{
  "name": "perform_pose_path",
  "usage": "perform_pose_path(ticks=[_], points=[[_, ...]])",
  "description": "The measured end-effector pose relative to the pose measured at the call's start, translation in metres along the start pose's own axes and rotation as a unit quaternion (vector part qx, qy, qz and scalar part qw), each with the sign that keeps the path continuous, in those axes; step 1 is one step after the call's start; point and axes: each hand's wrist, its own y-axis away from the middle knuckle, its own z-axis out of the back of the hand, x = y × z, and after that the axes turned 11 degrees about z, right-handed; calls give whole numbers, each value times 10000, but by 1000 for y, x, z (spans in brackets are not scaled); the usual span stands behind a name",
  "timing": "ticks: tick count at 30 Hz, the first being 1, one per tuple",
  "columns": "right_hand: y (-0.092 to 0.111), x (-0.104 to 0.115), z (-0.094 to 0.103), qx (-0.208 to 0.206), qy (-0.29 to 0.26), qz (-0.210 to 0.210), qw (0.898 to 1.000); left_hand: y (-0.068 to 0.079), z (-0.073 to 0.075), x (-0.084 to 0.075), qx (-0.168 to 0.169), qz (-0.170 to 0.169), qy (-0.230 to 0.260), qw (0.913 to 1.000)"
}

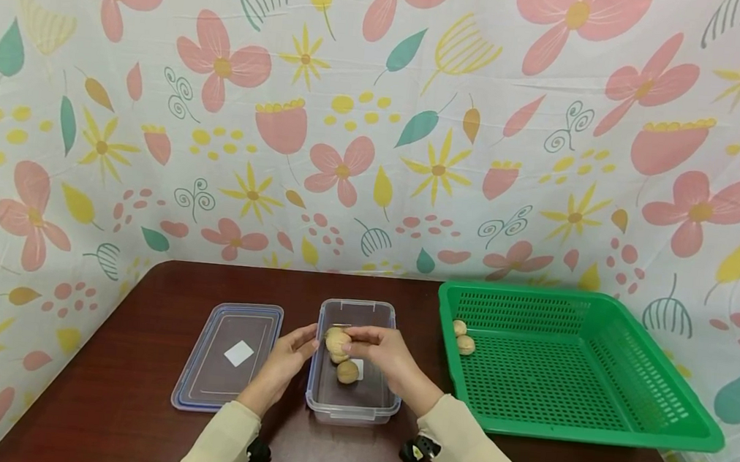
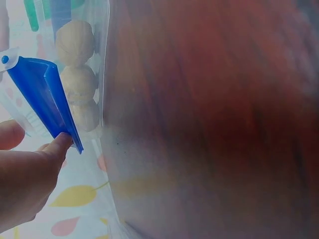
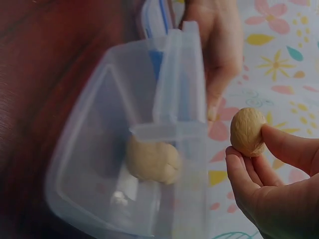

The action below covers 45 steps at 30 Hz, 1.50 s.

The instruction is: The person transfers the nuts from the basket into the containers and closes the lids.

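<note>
My right hand (image 1: 386, 353) pinches a walnut (image 3: 248, 132) between thumb and fingers, above the rim of a clear plastic container (image 1: 354, 410). Inside it, other walnuts (image 2: 75, 42) lie along the bottom, including one walnut (image 1: 347, 372) near the middle; the held walnut and hand partly cover the rest in the head view. My left hand (image 1: 286, 363) is at the container's left side. In the left wrist view, a fingertip touches the blue latch (image 2: 42, 92) hanging outward there.
The container's lid (image 1: 225, 380), blue-edged with a white label, lies flat to the left. On the right stands a green slotted basket (image 1: 581, 381) with two walnuts (image 1: 465, 344) by its left wall. A flowered cloth (image 1: 377, 151) hangs behind the dark table (image 1: 115, 355).
</note>
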Motion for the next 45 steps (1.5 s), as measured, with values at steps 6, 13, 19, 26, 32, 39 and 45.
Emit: perform_pose_path(ticks=[6, 13, 19, 26, 32, 39, 45], points=[[6, -10, -6, 117, 30, 77, 9999, -1, 1, 0, -29, 2, -46, 10000], [13, -16, -8, 209, 87, 124, 9997, -1, 1, 0, -33, -39, -38, 10000], [17, -20, -9, 524, 132, 76, 9985, -1, 1, 1, 18, -48, 29, 10000], [20, -24, -10, 776, 328, 102, 9964, -1, 1, 0, 5, -26, -31, 10000], [20, -24, -10, 895, 431, 33, 9950, -2, 1, 1, 14, -27, -6, 10000], [17, -21, -7, 854, 469, 35, 9952, -1, 0, 0, 31, -138, -4, 9999], [13, -13, -4, 834, 377, 110, 9957, -1, 1, 0, 31, -98, -15, 9999]])
